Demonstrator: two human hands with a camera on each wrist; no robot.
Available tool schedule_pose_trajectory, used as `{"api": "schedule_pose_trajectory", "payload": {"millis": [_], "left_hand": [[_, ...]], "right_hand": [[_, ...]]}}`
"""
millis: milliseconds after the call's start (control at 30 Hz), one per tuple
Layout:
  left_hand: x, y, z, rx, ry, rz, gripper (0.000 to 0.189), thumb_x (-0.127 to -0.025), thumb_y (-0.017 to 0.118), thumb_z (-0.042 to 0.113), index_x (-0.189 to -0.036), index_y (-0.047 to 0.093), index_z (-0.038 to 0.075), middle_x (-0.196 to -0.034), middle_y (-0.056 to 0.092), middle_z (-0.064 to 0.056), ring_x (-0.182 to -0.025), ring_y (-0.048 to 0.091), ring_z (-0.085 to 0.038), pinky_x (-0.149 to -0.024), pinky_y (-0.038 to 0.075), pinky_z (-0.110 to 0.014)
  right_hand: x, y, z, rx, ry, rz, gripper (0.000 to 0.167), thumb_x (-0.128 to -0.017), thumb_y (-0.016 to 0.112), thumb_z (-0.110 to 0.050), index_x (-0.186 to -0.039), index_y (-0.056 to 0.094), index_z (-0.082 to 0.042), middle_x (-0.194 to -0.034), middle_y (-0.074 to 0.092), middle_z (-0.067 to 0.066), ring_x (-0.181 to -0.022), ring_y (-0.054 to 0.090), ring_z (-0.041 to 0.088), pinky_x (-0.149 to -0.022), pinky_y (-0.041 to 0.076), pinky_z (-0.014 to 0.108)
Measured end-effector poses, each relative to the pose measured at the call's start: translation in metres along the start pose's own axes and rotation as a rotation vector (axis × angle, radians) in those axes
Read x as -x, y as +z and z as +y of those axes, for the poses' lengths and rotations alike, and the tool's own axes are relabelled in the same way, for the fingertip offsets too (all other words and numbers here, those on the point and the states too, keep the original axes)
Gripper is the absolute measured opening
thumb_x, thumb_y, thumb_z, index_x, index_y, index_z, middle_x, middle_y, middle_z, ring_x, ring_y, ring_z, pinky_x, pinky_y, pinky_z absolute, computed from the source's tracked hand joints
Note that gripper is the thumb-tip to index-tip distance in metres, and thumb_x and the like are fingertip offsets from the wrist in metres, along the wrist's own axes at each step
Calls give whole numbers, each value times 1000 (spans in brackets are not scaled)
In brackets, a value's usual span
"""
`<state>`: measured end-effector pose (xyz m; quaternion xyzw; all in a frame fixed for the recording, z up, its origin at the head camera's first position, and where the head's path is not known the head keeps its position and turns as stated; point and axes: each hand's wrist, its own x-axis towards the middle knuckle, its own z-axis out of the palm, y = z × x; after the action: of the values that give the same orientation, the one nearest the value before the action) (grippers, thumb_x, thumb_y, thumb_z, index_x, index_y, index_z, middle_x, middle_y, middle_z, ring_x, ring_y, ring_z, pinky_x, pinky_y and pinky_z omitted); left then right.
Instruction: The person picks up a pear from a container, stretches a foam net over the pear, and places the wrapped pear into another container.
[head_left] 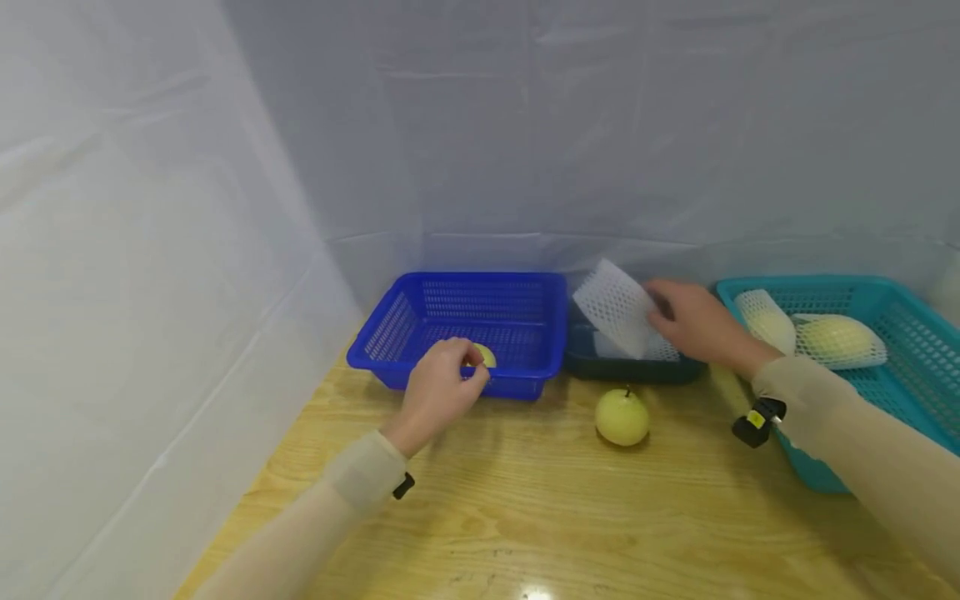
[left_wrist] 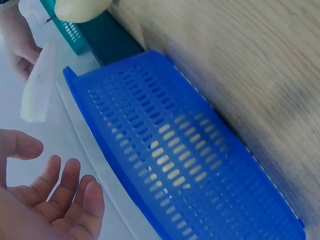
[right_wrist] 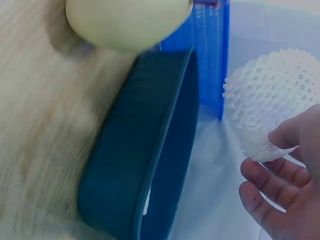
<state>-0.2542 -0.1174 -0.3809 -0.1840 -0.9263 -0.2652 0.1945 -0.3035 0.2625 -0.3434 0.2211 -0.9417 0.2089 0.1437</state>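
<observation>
My right hand (head_left: 693,321) pinches a white foam net sleeve (head_left: 615,308) by its edge, above a dark green tray (head_left: 622,372). In the right wrist view, the sleeve (right_wrist: 272,95) hangs from thumb and fingers with no fruit visible in it. Over the front rim of the blue basket (head_left: 487,277), my left hand (head_left: 442,383) has loosely bent fingers and holds nothing. A yellow pear (head_left: 487,357) lies in that basket, partly hidden by the hand. On the wooden table, in front of the dark tray, sits another bare pear (head_left: 622,417) with its stem up.
To the right stands a teal basket (head_left: 817,283) with pears in foam nets (head_left: 836,340). White netting lies in the dark tray. Pale sheeting (head_left: 480,150) rises behind the baskets and along the left side of the table (head_left: 495,517).
</observation>
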Motion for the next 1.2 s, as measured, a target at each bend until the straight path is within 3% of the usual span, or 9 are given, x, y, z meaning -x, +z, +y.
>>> {"api": "schedule_pose_trajectory", "payload": {"millis": [233, 433, 667, 867, 1000, 1100, 1200], "left_hand": [[-1, 9, 11, 55, 9, -33, 8, -92, 65, 23, -94, 67, 16, -93, 66, 3, -91, 63, -19, -80, 53, -35], [0, 13, 29, 176, 33, -102, 10, -93, 63, 23, -98, 67, 16, -92, 66, 4, -89, 64, -19, -79, 53, -34], [2, 19, 52, 393, 76, -194, 15, -96, 60, 17, -107, 67, 10, -94, 69, 0, -84, 63, -15, -73, 54, -29], [2, 28, 68, 690, 55, -325, 26, -105, 48, 17, -124, 64, 8, -100, 70, -10, -80, 64, -19, -73, 58, -40], [2, 35, 74, 834, 42, -393, 34, -107, 43, 20, -130, 61, 2, -105, 66, -21, -77, 60, -15, -69, 57, -36], [2, 38, 79, 910, 47, -419, 39, -106, 41, 20, -130, 60, -4, -115, 66, -26, -89, 62, -11, -78, 56, -30], [1, 40, 84, 984, 11, -452, 45, -106, 39, 25, -134, 57, -6, -126, 64, -25, -103, 60, -11, -90, 53, -29]], "right_hand": [[18, -1, -20, -41, -78, 50, 24, -102, 56, -17, -125, 60, -8, -96, 67, 6, -73, 56, 15, -62, 46, 34], [34, 5, -37, -62, -213, 131, 22, -99, 61, -10, -121, 62, -10, -97, 67, 2, -75, 55, 9, -62, 48, 31], [45, 13, -59, -68, -416, 258, 32, -89, 70, 0, -118, 64, -10, -102, 68, -2, -78, 58, 5, -64, 51, 27], [53, 17, -71, -26, -511, 292, 34, -86, 73, -4, -119, 64, -10, -100, 67, -3, -80, 57, 8, -71, 47, 34], [59, 19, -78, -31, -543, 297, 25, -99, 64, -22, -119, 64, -8, -100, 66, -1, -79, 56, 9, -70, 49, 35], [64, 20, -82, -23, -548, 295, 34, -105, 48, -37, -118, 64, -9, -102, 66, -2, -81, 56, 7, -69, 51, 33], [67, 20, -86, -19, -554, 299, 41, -106, 42, -42, -117, 65, -10, -103, 67, -2, -83, 58, 8, -71, 52, 34]]}}
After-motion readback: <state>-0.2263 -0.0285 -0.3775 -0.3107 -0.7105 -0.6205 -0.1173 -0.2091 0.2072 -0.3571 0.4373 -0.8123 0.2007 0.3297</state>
